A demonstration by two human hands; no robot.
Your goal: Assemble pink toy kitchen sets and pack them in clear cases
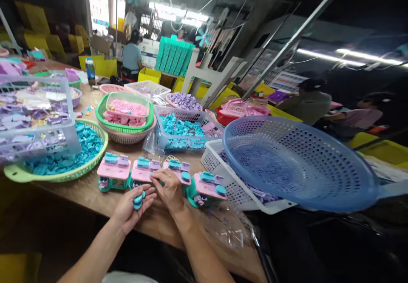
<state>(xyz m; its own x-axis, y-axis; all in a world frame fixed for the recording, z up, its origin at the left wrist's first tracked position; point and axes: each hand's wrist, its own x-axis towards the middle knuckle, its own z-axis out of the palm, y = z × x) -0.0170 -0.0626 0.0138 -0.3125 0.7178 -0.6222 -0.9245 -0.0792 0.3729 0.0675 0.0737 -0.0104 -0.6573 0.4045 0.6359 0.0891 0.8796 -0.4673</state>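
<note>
Four toy pieces with pink tops and teal bases stand in a row at the table's front edge: the far left one (114, 170), the second (140, 173), the third (181, 173) and the right one (207, 187). My left hand (132, 208) is palm up, fingers partly spread, with several round teal pieces (138, 200) lying in it. Over the second toy, my right hand (168, 187) has its fingers pinched at the pink top; what they hold is mostly hidden. Round teal discs sit on the right ends of the third and right toys.
Baskets of teal pieces (86, 147), pink pieces (127, 111) and purple pieces (185, 101) surround the work spot. A large blue colander (299, 164) leans over a white basket (229, 183) at right. Clear plastic (228, 227) lies near the front edge. Other people sit farther back.
</note>
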